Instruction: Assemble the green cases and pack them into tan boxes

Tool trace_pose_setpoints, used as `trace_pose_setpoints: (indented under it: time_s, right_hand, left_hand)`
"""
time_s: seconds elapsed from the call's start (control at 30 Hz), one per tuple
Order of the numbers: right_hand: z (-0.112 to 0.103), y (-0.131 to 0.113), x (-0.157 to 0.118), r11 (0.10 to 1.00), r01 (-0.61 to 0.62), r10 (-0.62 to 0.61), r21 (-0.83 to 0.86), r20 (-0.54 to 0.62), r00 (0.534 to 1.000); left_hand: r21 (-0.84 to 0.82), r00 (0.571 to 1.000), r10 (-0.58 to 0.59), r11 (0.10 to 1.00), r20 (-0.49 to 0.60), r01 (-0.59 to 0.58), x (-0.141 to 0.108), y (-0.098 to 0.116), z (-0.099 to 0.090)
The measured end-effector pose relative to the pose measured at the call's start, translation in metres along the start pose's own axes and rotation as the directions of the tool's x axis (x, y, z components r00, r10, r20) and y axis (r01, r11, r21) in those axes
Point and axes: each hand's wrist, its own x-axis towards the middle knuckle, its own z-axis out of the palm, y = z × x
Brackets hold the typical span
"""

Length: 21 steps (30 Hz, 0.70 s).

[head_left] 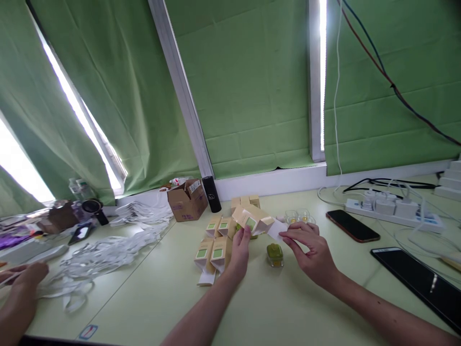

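In my left hand (pixel 240 252) is a small beige carton (pixel 255 217) with a green label, tilted above the table. My right hand (pixel 310 247) pinches a white flap (pixel 276 229) at the carton's right end between thumb and fingers. Just below, between both hands, a small clear container with a green top (pixel 275 253) stands on the table. Left of my left hand, several like cartons (pixel 220 253) stand in a group, one with a white flap hanging out. Behind my right hand are several clear round pieces (pixel 298 216) with yellow centres.
A brown cardboard box (pixel 187 201) and a black cylinder (pixel 212 194) stand at the back. Rightward lie two dark phones or tablets (pixel 353 226) and a white power strip (pixel 392 212) with cables. White straps (pixel 108 252) and another person's hand (pixel 27 281) are at left.
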Motion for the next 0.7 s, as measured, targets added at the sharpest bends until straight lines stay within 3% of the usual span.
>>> trace_pose_setpoints:
  time_s: [0.17,0.33,0.43,0.5,0.57,0.63,0.7]
  right_hand:
    - [0.001,0.003,-0.003,0.999,0.024,-0.023,-0.027,0.033,0.999]
    - [-0.001,0.005,-0.005,0.999,-0.007,0.008,-0.032,0.033,0.999]
    - [-0.003,0.004,-0.005,0.998,0.031,-0.03,-0.051,0.009,1.0]
    - [-0.004,0.004,-0.004,0.995,0.07,-0.069,-0.069,0.016,0.997]
    - [-0.005,0.004,-0.004,0.99,0.11,-0.107,-0.085,0.031,0.994]
    - [-0.006,0.004,-0.004,0.983,0.155,-0.15,-0.096,0.052,0.987]
    - [-0.006,0.004,-0.005,0.974,0.205,-0.198,-0.098,0.078,0.977]
  left_hand:
    - [-0.126,0.993,0.098,0.988,0.068,-0.089,0.005,-0.002,0.002]
    - [-0.165,0.989,0.118,0.981,0.084,-0.103,0.002,0.004,0.002]
    - [-0.088,0.984,0.149,0.986,0.093,-0.141,-0.003,0.006,0.001]
    - [0.04,0.97,0.23,0.971,0.081,-0.234,-0.008,0.01,0.001]
    - [0.215,0.916,0.388,0.891,0.098,-0.4,-0.013,0.017,0.001]
    - [0.366,0.792,0.57,0.705,0.218,-0.608,-0.018,0.025,0.001]
    - [0.446,0.654,0.686,0.5,0.318,-0.742,-0.022,0.031,0.001]
